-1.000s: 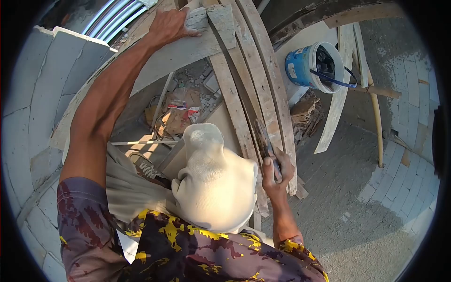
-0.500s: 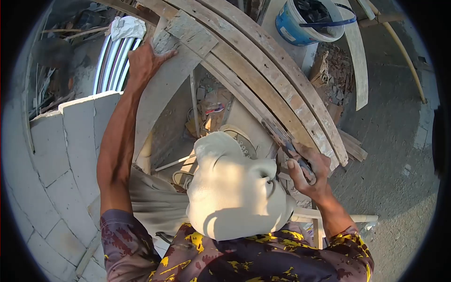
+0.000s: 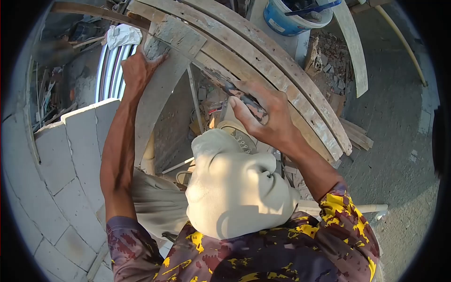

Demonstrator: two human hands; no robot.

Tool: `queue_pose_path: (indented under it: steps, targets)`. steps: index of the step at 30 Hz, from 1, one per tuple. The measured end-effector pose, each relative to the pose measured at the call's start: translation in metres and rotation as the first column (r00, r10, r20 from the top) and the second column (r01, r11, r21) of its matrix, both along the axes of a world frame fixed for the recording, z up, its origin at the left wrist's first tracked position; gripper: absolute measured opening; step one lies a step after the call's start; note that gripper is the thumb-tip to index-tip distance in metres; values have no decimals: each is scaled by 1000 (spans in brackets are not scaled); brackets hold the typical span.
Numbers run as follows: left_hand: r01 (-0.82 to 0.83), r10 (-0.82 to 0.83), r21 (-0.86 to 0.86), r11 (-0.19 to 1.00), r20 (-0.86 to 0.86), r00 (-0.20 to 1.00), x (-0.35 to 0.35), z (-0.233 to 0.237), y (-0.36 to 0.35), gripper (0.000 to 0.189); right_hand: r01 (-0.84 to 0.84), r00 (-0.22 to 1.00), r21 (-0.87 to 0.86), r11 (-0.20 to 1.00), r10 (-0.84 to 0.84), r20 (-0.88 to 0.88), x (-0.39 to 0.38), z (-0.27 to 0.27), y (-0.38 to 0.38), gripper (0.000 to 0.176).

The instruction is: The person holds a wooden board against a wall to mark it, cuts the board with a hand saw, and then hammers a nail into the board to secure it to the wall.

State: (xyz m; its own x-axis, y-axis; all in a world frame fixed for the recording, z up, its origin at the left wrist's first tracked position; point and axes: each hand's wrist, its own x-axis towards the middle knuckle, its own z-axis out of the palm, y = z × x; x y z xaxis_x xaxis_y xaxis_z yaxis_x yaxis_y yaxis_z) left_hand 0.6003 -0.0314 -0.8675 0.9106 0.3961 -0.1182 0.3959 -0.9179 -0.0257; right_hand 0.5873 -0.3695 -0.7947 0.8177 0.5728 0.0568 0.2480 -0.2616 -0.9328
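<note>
The tool (image 3: 227, 85) was gripped in the right hand (image 3: 275, 113), which was closed around its stained handle, with the thumb laid along the near side. The tool's long axis was slanted from the palm up and to the left, roughly along the run of the curved boards (image 3: 300, 84), and its narrow far end was directed toward the rough plate (image 3: 182, 38) and the grey block (image 3: 155, 48). That end was seen near the plate's lower right corner; whether the wood was touched by it could not be told.

The block was touched by the left hand (image 3: 136, 74), by which the nearer place was held: the thumb was stretched across the block's lower end and the fingers were bent up along its left side. Whether the block was firmly clasped or only steadied could not be made out, as the fingertips were partly hidden. The plate was set just beside the block, on its right, and the right hand was kept apart from both, lower and farther right, with the length of the tool between.

Below the block, the grey panel (image 3: 162, 96) was curved down toward the person's lap. Beyond the boards, the bucket (image 3: 282, 22) was seen at the upper right, tilted in the view, with dark contents inside.
</note>
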Motion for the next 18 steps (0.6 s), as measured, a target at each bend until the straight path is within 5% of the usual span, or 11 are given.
queue_pose_path:
  steps: [3, 7, 10, 13, 18]
  targets:
    - [79, -82, 26, 997, 118, 990, -3, -12, 8, 81, -29, 998, -30, 999, 28, -55, 3, 3, -1, 21]
    - [84, -87, 33, 996, 105, 991, 0, -6, 6, 81, 70, 992, -52, 996, -64, 107, -32, 19, -69, 23]
    - [58, -64, 80, 995, 79, 995, -7, -10, 0, 82, -17, 990, -86, 996, 4, -141, -16, 50, -42, 25]
    - [124, -133, 65, 990, 156, 979, -10, -2, -4, 83, -34, 986, -158, 987, 59, 158, 14, 30, -8, 24]
    - [31, -31, 9, 999, 36, 999, -5, 9, -13, 77, -8, 999, -110, 994, 5, -35, -34, 64, -59, 25]
